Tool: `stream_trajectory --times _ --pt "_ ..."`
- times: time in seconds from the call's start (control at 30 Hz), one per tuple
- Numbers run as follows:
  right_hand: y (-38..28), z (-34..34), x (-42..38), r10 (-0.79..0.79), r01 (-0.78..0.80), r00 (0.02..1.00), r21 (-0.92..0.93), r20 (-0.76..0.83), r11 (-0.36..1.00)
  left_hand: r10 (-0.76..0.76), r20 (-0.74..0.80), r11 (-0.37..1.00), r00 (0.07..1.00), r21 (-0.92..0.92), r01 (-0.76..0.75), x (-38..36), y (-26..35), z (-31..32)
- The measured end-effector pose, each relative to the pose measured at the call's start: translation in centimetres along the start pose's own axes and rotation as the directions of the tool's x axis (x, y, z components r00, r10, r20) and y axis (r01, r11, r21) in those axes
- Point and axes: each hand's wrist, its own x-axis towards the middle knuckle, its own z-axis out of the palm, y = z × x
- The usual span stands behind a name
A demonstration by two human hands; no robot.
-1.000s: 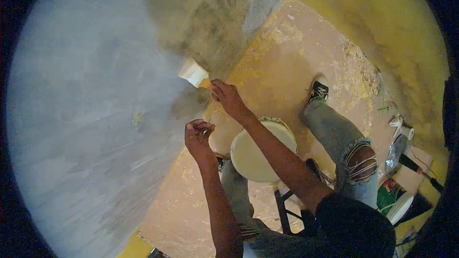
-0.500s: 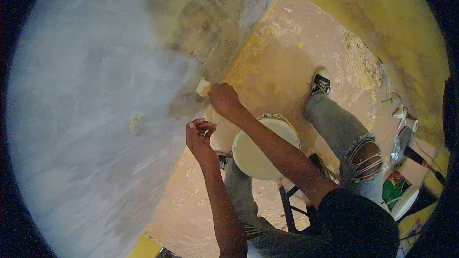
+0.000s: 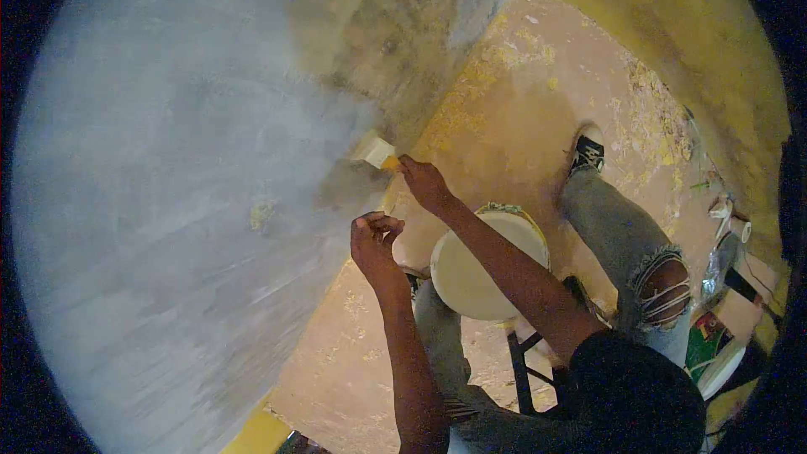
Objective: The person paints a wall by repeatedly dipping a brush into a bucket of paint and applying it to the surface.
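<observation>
My right hand (image 3: 427,183) is closed around the orange handle of a paintbrush (image 3: 376,151). Its pale, wide bristles meet the wall (image 3: 193,134), at the edge between grey-white coating and a darker, stained patch. My left hand (image 3: 376,244) hovers lower down near the foot of the wall, fingers loosely curled and apart, with nothing seen in it. Below my right forearm, a round bucket (image 3: 475,273) filled with pale paint stands between my legs; the forearm covers part of its rim.
Worn pinkish floor (image 3: 521,109) with yellow flecks meets the wall. A dark stool frame (image 3: 521,370) stands under me. To the right lie a tipped green container (image 3: 706,345), a dark-handled tool (image 3: 744,286) and a white roll (image 3: 744,229). A yellow wall (image 3: 672,25) rises beyond.
The view has shifted, so everything sits farther right. My right hand has turned slightly, and more of the paintbrush's bristles and handle now show against the wall. The left hand keeps its curled pose.
</observation>
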Motion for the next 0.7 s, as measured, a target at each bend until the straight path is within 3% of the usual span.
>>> stream_trajectory --times 0.13,0.27,0.37,0.43,0.47,0.5,0.53,0.67,0.7 --pt "4.1 0.4 -2.8 0.241 -0.203 0.969 -0.365 0.061 0.908 -0.004 0.001 1.000 1.000 0.009 0.004 0.1 0.1 -0.3" --pt "0.9 0.3 -2.9 0.193 -0.109 0.972 -0.474 0.131 0.874 -0.023 -0.002 1.000 1.000 -0.016 0.023 0.2 0.1 -0.7" --pt "-4.7 0.7 -1.4 0.088 -0.047 0.994 -0.453 0.069 0.891 0.007 -0.033 1.000 0.999 0.017 -0.006 -0.1 0.9 -0.5" --pt "-11.4 -3.5 -2.1 -0.024 0.002 0.996 -0.260 -0.082 0.966 0.026 -0.139 1.000 0.990 -0.009 -0.028 -0.1 1.3 -0.4" --pt "-13.4 -5.2 -2.7 -0.025 0.004 0.997 -0.262 -0.078 0.965 0.026 -0.142 1.000 0.990 -0.012 -0.028 -0.2 1.6 -0.3" --pt "-14.7 -6.9 -3.6 0.056 -0.060 0.996 -0.052 -0.064 0.997 0.057 -0.162 0.998 0.985 -0.017 -0.061 -0.3 1.9 -0.2" --pt "-15.2 -7.7 -4.3 0.135 -0.128 0.990 0.161 -0.033 0.979 0.090 -0.182 0.995 0.979 -0.017 -0.094 -0.4 2.2 -0.3" --pt "-12.2 -6.1 -4.6 0.188 -0.172 0.982 0.320 -0.019 0.932 0.066 -0.228 0.995 0.971 -0.056 -0.081 -0.4 2.1 -0.6" --pt "-9.7 -4.4 -3.6 0.122 -0.115 0.992 0.333 -0.002 0.936 0.051 -0.223 0.995 0.974 -0.072 -0.069 -0.4 2.0 -0.7"
